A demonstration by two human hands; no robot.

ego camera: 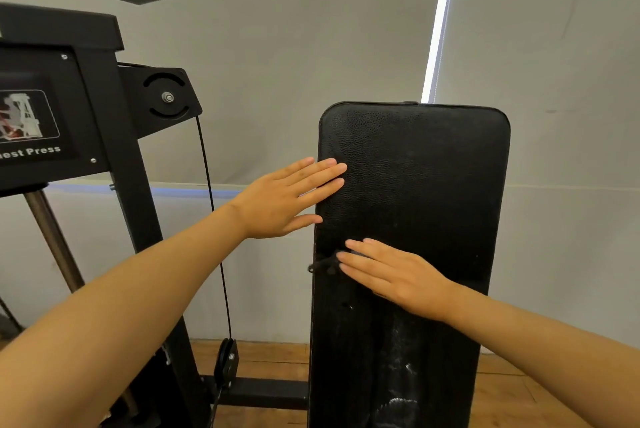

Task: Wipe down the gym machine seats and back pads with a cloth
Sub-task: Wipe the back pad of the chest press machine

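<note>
The black padded back pad (pixel 422 164) of a chest press machine stands upright in front of me. My left hand (pixel 284 199) lies flat with its fingers spread, fingertips resting on the pad's left edge, holding nothing. Lower down, my right hand (pixel 391 275) presses flat against the pad's middle, pinning a black cloth (pixel 323 266). A frayed corner of the cloth pokes out past the fingertips at the pad's left edge. The rest of the cloth is hard to tell from the black pad. The lower pad shows whitish scuffs.
The machine's black frame (pixel 114 136) with a "Chest Press" label (pixel 31 126) stands at the left, with a pulley plate (pixel 166 96) and a thin cable (pixel 214 219) running down beside my left forearm. A grey wall is behind, wooden floor (pixel 270 355) below.
</note>
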